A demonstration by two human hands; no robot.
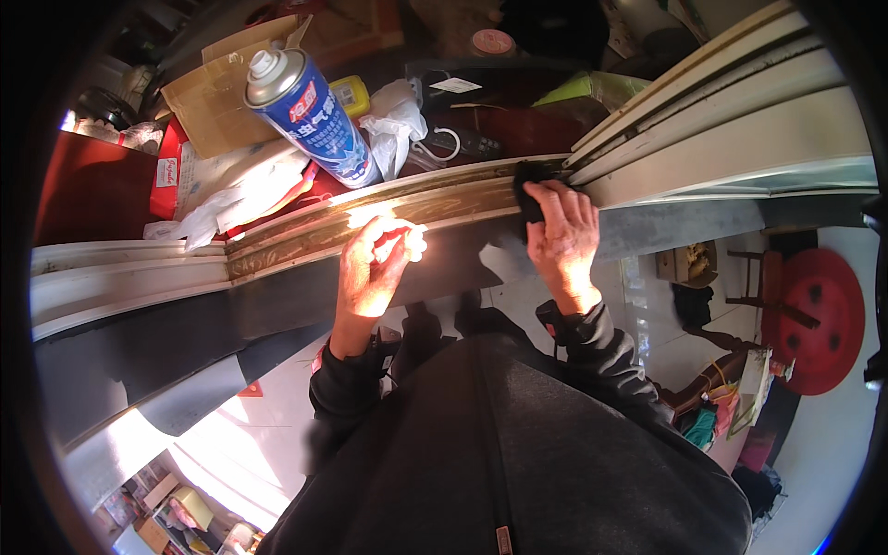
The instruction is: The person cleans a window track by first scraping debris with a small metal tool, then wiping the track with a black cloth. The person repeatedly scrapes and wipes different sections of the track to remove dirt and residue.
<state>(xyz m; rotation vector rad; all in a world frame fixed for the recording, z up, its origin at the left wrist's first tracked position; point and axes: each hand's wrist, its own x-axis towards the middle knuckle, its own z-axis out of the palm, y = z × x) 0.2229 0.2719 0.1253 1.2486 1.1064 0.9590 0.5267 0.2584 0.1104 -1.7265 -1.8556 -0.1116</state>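
My right hand (565,222) is closed over a dark cloth or pad (532,198) and presses it against the right end of a dirty window track (444,203). The track has a pale frame and brown grime along its grooves. Close to the track's near edge, my left hand (378,260) is curled in bright sunlight, with thumb and fingertips close together. Glare hides whether anything small sits between them. Beyond the track, left of my hands, a blue spray can (316,121) with a white nozzle stands tilted in the view.
Sliding window sashes (721,132) stand at the right. Past the sill are a cardboard box (215,97), white plastic bags (395,125), a yellow container (350,96) and a dark remote control (472,143). Behind me at right are a red round table (815,322) and a wooden chair (763,277).
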